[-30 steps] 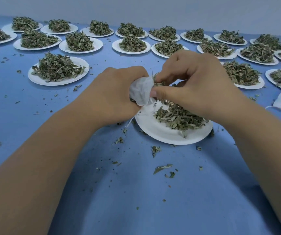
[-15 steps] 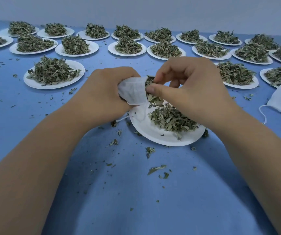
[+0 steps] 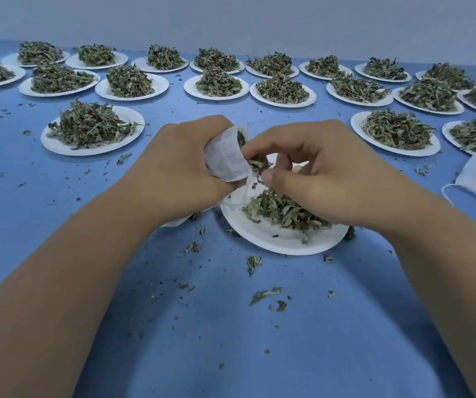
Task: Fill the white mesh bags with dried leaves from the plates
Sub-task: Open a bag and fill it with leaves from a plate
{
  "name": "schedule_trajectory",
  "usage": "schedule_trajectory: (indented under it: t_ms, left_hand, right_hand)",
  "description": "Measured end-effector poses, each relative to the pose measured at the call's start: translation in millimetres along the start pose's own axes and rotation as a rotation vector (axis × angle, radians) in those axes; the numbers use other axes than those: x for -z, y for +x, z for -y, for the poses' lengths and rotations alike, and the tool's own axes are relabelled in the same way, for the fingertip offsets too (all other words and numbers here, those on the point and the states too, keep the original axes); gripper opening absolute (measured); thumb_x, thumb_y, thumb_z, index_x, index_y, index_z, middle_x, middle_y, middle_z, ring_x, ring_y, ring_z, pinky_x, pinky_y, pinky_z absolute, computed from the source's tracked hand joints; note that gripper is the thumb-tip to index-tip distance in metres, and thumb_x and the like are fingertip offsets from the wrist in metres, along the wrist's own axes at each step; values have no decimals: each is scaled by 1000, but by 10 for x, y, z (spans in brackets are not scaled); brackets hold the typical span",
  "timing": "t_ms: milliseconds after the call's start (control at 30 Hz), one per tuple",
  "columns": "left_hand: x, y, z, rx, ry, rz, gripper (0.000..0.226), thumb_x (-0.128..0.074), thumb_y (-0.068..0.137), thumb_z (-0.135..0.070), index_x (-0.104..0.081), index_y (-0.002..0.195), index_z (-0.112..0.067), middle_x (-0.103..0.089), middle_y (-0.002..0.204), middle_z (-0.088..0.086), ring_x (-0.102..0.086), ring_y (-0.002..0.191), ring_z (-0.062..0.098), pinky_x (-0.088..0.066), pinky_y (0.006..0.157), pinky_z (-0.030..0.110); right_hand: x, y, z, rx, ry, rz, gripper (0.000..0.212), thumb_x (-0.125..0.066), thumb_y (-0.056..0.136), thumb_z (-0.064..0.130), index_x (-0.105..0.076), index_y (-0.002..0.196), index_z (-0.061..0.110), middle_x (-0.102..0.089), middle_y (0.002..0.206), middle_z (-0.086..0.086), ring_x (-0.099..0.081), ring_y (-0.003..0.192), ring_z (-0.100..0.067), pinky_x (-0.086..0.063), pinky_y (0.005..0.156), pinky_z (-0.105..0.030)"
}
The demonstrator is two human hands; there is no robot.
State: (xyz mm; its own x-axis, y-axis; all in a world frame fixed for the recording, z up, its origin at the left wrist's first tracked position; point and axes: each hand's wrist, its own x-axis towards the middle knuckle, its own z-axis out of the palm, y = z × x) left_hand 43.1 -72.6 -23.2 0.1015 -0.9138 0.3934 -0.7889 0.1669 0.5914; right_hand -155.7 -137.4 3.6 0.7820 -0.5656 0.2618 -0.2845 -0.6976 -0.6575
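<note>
Head view looks forward and down, close over the near plate (image 3: pixel 282 244); the table (image 3: pixel 231 340) stretches beyond it to the wall (image 3: pixel 231 18).

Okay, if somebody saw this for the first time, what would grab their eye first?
Dead centre, the left hand grips a white mesh bag while the right hand pinches dried leaves at its mouth, above the near plate. Behind them, rows of leaf-heaped plates span the far side of the blue table, and leaf crumbs litter the near side.
</note>
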Motion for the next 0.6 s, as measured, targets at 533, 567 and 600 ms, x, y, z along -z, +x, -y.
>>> schedule_trajectory:
  t_ms: [533, 567, 600]
  left_hand:
    - [-108, 6, -70, 6, 110, -29, 19, -65, 71, -38, -52, 80, -28, -56, 71, -9, -50, 63, 9, -44, 54, 32]
    - [-106, 9, -72, 19, 104, -32, 19, -62, 70, -41, -50, 78, -27, -57, 72, -13, -50, 62, 7, -41, 52, 27]
    - [-106, 7, -80, 23, 98, -29, 20, -60, 70, -42, -48, 75, -27, -56, 72, -17, -49, 61, 5, -36, 50, 23]
  right_hand:
    - [-98, 66, 39, -35, 50, -189, 16, -75, 81, 9, -76, 79, 24, -73, 74, 15, -60, 60, -1, -45, 61, -13]
    - [-92, 63, 41, -35, 81, -146, 20, -72, 83, 5, -79, 83, 23, -74, 75, 14, -62, 64, -1, -46, 61, -14]
    - [-82, 62, 41, -32, 107, -115, 26, -68, 84, 0, -80, 88, 22, -75, 77, 13, -66, 69, -4, -50, 64, -17]
